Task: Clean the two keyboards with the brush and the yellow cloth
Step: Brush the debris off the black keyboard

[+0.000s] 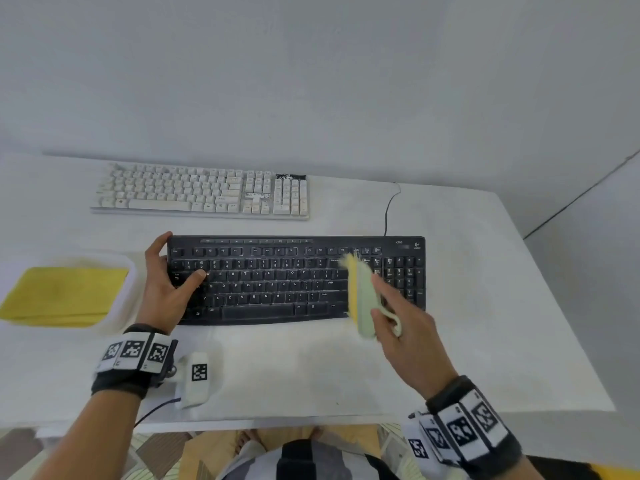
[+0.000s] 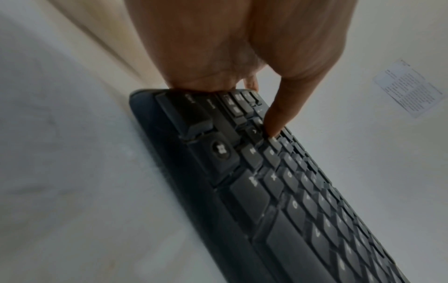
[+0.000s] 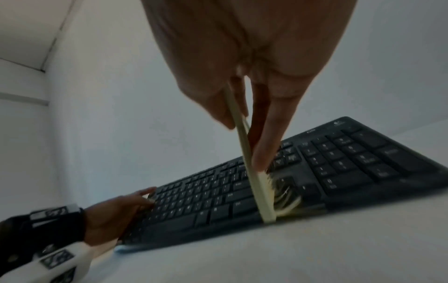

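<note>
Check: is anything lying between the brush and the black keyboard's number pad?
Nothing visible. The brush, held in the right hand, already has its bristles on the black keyboard, and the number pad right beside it shows bare keys.

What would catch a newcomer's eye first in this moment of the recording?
The black full-size keyboard in the middle of the white table, with the right hand gripping a pale green brush with yellow bristles across its keys left of the number pad. The left hand steadies the keyboard's left end. Further off, a folded yellow cloth sits in a white tray at the left, and a white keyboard lies behind.
</note>
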`<state>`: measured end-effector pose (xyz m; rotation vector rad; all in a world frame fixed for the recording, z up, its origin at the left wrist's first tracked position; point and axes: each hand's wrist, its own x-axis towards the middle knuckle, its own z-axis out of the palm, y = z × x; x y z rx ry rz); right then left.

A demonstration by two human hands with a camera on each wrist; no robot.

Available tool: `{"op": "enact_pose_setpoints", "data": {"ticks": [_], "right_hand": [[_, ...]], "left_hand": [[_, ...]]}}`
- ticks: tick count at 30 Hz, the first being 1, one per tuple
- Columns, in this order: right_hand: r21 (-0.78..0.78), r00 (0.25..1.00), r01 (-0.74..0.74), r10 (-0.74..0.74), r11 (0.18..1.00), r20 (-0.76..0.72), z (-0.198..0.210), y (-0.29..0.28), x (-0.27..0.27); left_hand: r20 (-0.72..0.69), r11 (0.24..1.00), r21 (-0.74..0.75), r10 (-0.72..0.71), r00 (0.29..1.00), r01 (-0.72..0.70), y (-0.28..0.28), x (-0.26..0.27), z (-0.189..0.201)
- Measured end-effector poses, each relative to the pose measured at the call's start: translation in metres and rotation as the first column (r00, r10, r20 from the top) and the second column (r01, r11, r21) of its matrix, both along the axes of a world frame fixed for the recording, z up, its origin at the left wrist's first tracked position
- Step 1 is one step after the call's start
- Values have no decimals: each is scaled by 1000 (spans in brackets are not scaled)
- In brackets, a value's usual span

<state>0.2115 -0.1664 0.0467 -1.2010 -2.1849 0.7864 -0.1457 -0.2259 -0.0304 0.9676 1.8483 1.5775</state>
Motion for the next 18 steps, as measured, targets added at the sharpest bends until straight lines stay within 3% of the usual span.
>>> {"op": "enact_pose_setpoints", "data": {"ticks": [2, 4, 9, 13, 15, 18], "right_hand": [[-140, 988, -68, 86, 988, 129, 3, -1, 11], [-165, 975, -81, 112, 983, 190, 15, 2, 18], [131, 999, 30, -26, 991, -33, 15, 4, 0], [-125, 984, -90, 107, 988, 139, 8, -1, 10], [-161, 979, -100, 126, 982, 158, 21, 6, 19], [87, 1000, -10, 11, 996, -5, 34, 24, 24]], "left_hand": [[7, 1000, 2, 2, 1000, -2, 0, 0, 0], [12, 1000, 8, 3, 1000, -3, 0, 0, -1], [7, 1000, 31, 3, 1000, -3, 0, -2, -3], [-5, 999, 51, 2, 1000, -1, 0, -4, -7], [-11, 998, 55, 6, 1000, -5, 0, -3, -7], [-2, 999, 51, 10, 1000, -9, 0, -1, -5]]}}
